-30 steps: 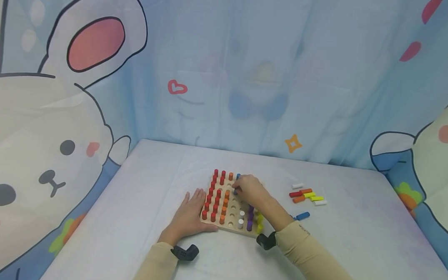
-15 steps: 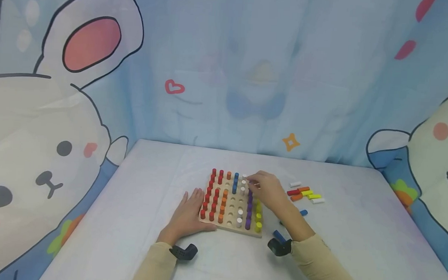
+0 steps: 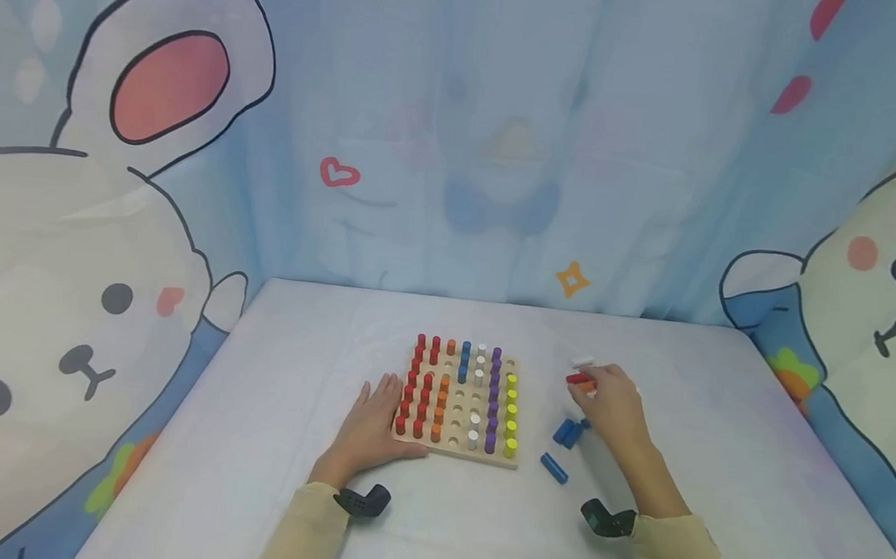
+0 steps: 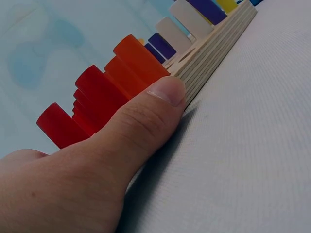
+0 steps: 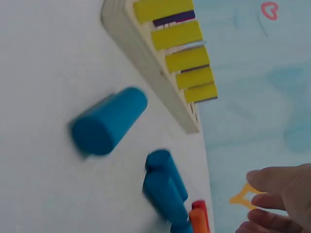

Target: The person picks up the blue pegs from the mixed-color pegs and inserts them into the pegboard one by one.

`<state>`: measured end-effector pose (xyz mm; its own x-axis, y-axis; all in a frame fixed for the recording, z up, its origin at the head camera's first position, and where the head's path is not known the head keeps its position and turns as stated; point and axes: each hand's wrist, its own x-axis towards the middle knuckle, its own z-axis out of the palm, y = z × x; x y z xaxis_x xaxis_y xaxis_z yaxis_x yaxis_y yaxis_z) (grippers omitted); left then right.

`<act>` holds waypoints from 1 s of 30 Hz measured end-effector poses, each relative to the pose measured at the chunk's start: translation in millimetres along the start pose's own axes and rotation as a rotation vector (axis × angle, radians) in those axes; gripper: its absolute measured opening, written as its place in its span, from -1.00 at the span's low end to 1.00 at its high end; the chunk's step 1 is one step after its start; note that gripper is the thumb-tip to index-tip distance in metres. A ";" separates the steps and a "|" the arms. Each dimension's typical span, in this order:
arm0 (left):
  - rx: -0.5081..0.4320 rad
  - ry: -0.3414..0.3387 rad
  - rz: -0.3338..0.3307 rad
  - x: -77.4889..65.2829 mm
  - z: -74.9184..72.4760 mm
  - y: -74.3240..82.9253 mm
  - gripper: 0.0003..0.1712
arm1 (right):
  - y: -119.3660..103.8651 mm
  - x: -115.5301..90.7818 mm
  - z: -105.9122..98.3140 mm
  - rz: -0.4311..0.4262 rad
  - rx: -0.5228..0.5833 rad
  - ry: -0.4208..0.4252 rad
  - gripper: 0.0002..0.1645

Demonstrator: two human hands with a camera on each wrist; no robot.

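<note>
A wooden pegboard [image 3: 478,458] stands on the table with columns of red, orange, blue, white, purple and yellow pegs upright in its holes. My left hand [image 3: 366,430] rests against its near left corner, fingers straight along the left side. In the left wrist view the thumb [image 4: 141,116] lies along the board's front edge, beside orange pegs [image 4: 138,58]. Right of the board, my right hand [image 3: 615,406] is over loose pegs, fingertips close to a red peg [image 3: 579,379] and an orange peg [image 3: 588,387]. The right wrist view shows nothing between its loosely bent fingers.
Several blue pegs [image 3: 554,468] lie between the board and my right hand. A white peg [image 3: 582,362] lies just beyond the hand, which hides other loose pegs. Behind the white-covered table [image 3: 326,324] hangs a printed curtain [image 3: 396,102].
My right hand has moved from the board's blue column to the far end of the purple one, then right to the loose pegs. The left hand stays at the board's corner.
</note>
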<state>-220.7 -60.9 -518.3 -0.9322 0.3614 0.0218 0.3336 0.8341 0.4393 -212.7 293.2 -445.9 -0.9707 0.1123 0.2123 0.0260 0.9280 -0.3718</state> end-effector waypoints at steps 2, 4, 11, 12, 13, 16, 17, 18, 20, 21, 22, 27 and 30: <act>-0.002 0.006 0.001 -0.4 -1.0 0.5 0.40 | 8.7 -4.4 -0.8 0.019 -0.025 -0.026 -0.48; 0.002 0.009 0.000 -0.6 -1.9 1.0 0.39 | 14.8 -8.2 -1.7 0.059 -0.050 -0.077 -0.43; 0.006 0.003 -0.003 -1.2 -1.5 1.7 0.38 | 23.1 -15.8 -3.1 0.172 -0.124 -0.230 -0.28; 0.002 0.004 -0.002 -1.3 -1.2 1.9 0.38 | 23.8 -16.7 -2.1 0.177 -0.134 -0.238 -0.27; -0.001 0.005 -0.002 -1.4 -0.8 2.0 0.38 | 24.3 -17.2 -1.4 0.181 -0.142 -0.243 -0.26; -0.002 0.004 -0.001 -1.3 0.1 2.0 0.38 | 25.3 -18.0 1.4 0.194 -0.142 -0.250 -0.24; -0.001 0.004 0.000 -1.2 0.2 1.8 0.38 | 25.3 -17.9 2.4 0.196 -0.138 -0.250 -0.25; -0.001 0.006 0.001 -1.2 0.4 1.5 0.38 | 25.2 -17.7 3.3 0.201 -0.133 -0.251 -0.25; 0.005 0.007 0.002 -1.0 0.6 1.0 0.38 | 25.0 -17.2 4.7 0.212 -0.118 -0.252 -0.25; 0.006 0.008 0.003 -0.9 0.7 0.7 0.38 | 25.2 -17.1 5.1 0.213 -0.118 -0.254 -0.25; 0.006 0.010 0.005 -0.8 0.8 0.6 0.38 | 25.2 -17.0 5.3 0.212 -0.120 -0.257 -0.25; 0.010 0.009 0.008 -0.4 1.1 0.0 0.39 | 26.2 -16.7 8.2 0.203 -0.151 -0.270 -0.26; 0.010 0.006 0.006 -0.4 1.1 -0.1 0.39 | 27.0 -16.5 10.4 0.212 -0.165 -0.279 -0.28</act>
<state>-220.2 -60.7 -519.4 -0.9311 0.3636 0.0299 0.3403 0.8362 0.4300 -198.4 312.7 -468.8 -0.9667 0.2279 -0.1162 0.2491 0.9417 -0.2262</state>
